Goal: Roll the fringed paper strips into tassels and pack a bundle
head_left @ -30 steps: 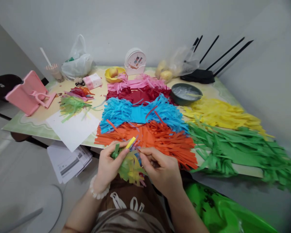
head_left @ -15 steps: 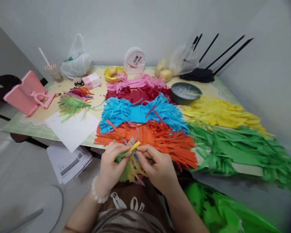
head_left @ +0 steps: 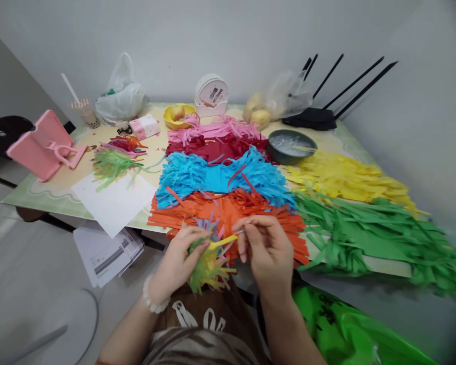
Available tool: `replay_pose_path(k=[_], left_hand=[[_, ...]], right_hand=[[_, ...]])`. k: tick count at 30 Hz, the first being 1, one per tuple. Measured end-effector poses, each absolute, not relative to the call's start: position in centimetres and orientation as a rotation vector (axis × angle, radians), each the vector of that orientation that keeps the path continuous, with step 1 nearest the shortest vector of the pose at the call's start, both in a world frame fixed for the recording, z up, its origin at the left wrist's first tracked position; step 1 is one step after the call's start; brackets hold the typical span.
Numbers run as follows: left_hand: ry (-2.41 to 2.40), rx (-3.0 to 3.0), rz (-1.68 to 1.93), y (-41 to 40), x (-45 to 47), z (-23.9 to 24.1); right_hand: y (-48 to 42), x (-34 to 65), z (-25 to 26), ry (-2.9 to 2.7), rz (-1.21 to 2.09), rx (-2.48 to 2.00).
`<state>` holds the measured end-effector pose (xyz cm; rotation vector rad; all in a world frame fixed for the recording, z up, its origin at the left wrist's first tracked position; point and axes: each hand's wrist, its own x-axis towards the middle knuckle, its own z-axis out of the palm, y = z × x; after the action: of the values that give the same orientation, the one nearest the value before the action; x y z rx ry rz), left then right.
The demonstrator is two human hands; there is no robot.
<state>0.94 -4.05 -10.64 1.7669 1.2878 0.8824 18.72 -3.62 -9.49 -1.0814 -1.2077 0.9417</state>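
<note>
Orange fringe (head_left: 228, 209) and a bowl (head_left: 286, 156) lie beyond the tassel (head_left: 207, 265).

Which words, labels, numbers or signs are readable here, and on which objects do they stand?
No text is readable.
Round white holder: label, too small.
Stack of papers: print with dark stripes, too small.
Green bag: black marks, too blurred.
Table cover: red marks, too small.

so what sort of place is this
Probably a home or small workroom: fringed coloured paper covers much of a table, which also holds a drink cup and what looks like a router.
</note>
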Motion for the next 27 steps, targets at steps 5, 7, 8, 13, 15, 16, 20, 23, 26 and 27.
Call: replay_pose_path(k=[5,7,8,13,15,16,20,23,26,27], left_hand=[[1.425,1.888,0.924,-4.0,1.2,-10.1],[1.383,1.903,0.875,-4.1,1.5,-9.7],[1.357,1.887,0.846,-4.2,1.6,-9.5],[1.171,1.517,0.854,-4.4,1.3,-9.1],[1.023,1.26,0.903,-4.3,0.9,-9.3],[0.953,1.136,0.918,-4.3,0.7,-9.4],[0.853,0.863,1.013,-4.1,0.5,-9.8],[1.004,0.862,1.178,-4.1,0.6,-9.9],[1.173,1.011,1.268,-4.2,0.7,-10.0],[1.206,1.065,1.283,-4.3,0.7,-10.0]], right_hand=[[-4.1,18.1,-8.6,-1.565,1.021,-1.138],[-4.1,17.4,-8.5,-1.665,0.947,-1.159],[-4.0,17.1,-8.4,-1.697,0.91,-1.164],[-3.6,17.2,-8.3,-1.698,0.886,-1.188],[-3.4,17.6,-8.2,-1.652,0.949,-1.145],[-3.3,17.8,-8.2,-1.636,0.972,-1.117],[-3.4,18.0,-8.2,-1.588,0.877,-1.13],[-4.1,17.7,-8.1,-1.588,0.721,-1.208],[-4.8,17.5,-7.8,-1.69,0.687,-1.208],[-4.9,17.4,-7.8,-1.714,0.688,-1.205]])
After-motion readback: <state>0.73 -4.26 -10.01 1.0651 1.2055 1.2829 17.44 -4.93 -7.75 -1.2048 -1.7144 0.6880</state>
